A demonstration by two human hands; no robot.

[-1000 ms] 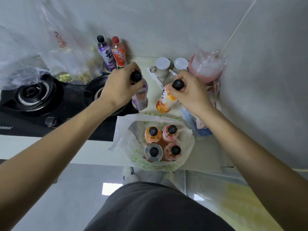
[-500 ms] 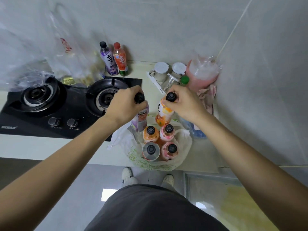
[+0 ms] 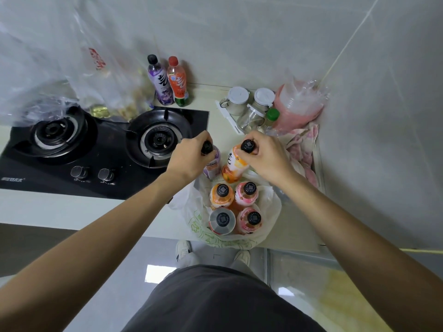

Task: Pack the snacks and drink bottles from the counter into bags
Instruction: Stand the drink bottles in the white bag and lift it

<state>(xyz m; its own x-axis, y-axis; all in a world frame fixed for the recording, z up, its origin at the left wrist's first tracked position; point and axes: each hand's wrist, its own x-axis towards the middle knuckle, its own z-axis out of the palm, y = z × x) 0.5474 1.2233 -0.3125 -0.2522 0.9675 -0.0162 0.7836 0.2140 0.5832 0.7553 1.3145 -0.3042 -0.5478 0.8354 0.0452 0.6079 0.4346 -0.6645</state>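
Note:
A white plastic bag (image 3: 269, 213) with green print sits open on the counter near its front edge. Several black-capped drink bottles (image 3: 235, 208) stand upright inside it. My left hand (image 3: 191, 159) grips a purple bottle (image 3: 212, 165) by its neck, just above the bag's far rim. My right hand (image 3: 266, 156) holds an orange bottle (image 3: 233, 166) by its cap, tilted beside the purple one. Two more bottles, one purple (image 3: 160, 82) and one red (image 3: 177, 82), stand against the back wall.
A black two-burner gas stove (image 3: 96, 147) fills the counter's left side. Clear plastic bags (image 3: 60, 75) hang over its back. White-lidded jars (image 3: 249, 101), a green-capped bottle (image 3: 272, 117), a pink bag (image 3: 299, 104) and a cloth (image 3: 304, 144) crowd the right corner.
Both hands have carried their bottles from the back of the counter toward me, down to the far rim of the open bag.

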